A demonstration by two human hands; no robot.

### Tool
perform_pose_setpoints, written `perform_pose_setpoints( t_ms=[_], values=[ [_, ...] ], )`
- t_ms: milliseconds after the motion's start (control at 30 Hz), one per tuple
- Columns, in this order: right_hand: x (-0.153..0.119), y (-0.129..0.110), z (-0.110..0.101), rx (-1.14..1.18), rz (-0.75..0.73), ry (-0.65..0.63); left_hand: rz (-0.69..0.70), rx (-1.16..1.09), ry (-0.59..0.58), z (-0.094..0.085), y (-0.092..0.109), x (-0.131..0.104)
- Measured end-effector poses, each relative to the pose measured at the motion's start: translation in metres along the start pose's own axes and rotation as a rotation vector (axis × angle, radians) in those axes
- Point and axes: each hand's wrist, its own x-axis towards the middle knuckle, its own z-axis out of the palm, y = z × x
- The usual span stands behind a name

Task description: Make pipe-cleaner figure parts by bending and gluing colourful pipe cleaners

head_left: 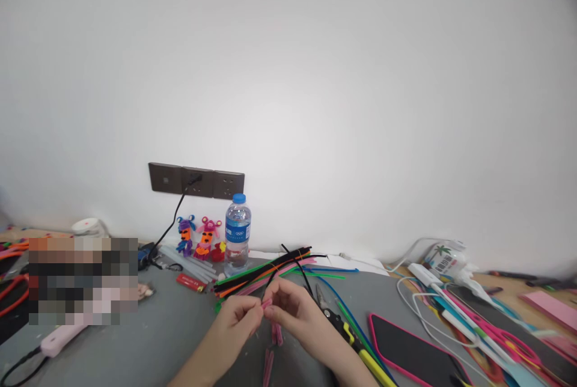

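Note:
My left hand [238,318] and my right hand [294,313] meet low in the middle of the head view. Both are closed in a pinch, with a short pink pipe cleaner [267,303] between the fingertips. A thin black strand rises beside the fingers; whether they hold it too, I cannot tell. Below the hands lie more short pink pipe-cleaner pieces [276,335] on the grey mat [180,339]. Just beyond the hands is a bundle of black, orange, green and pink pipe cleaners [252,277]. Yellow-handled pliers [347,333] lie close to my right forearm.
A water bottle [238,237] stands behind, beside two small colourful figures [206,237]. Left are a red lighter [191,282], translucent sticks [192,264] and a pink corded tool [67,336], partly pixelated. Right are a phone [415,348], white cables and pink scissors [509,339].

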Motion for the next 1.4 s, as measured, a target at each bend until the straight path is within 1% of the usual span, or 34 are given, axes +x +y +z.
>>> perform_pose_setpoints(
  t_ms=[200, 367, 467, 600, 667, 767, 867, 1000, 1067, 1133, 1267, 1400],
  values=[
    [0.0, 0.003, -0.002, -0.071, -0.018, 0.048, 0.037, 0.074, 0.028, 0.001, 0.002, 0.0],
    [0.0, 0.0, -0.004, -0.084, -0.077, 0.094, 0.059, 0.055, 0.051, 0.002, 0.0, 0.0],
    [0.002, 0.0, -0.006, -0.121, -0.082, 0.15, 0.138, 0.17, 0.11, -0.001, -0.004, 0.001],
    [0.004, 0.002, -0.008, -0.074, -0.093, 0.165, 0.274, 0.335, 0.222, -0.004, -0.011, 0.003],
    [0.006, 0.004, -0.009, -0.04, -0.092, 0.169, 0.316, 0.374, 0.277, -0.005, -0.014, 0.003],
    [0.007, 0.006, -0.009, -0.008, -0.068, 0.173, 0.342, 0.386, 0.317, -0.006, -0.013, 0.003],
    [0.008, 0.008, -0.009, 0.053, -0.03, 0.158, 0.317, 0.292, 0.293, -0.006, -0.011, 0.003],
    [0.009, 0.01, -0.008, 0.134, 0.016, 0.137, 0.18, -0.008, 0.22, -0.005, -0.009, 0.005],
    [0.008, 0.01, -0.007, 0.16, 0.029, 0.119, 0.119, -0.142, 0.219, -0.005, -0.009, 0.006],
    [0.008, 0.011, -0.006, 0.18, 0.048, 0.099, 0.083, -0.225, 0.237, -0.005, -0.009, 0.007],
    [0.008, 0.011, -0.003, 0.191, 0.085, 0.068, 0.047, -0.27, 0.264, -0.006, -0.006, 0.009],
    [0.008, 0.013, -0.002, 0.199, 0.086, 0.054, 0.038, -0.264, 0.252, -0.007, -0.002, 0.01]
  ],
)
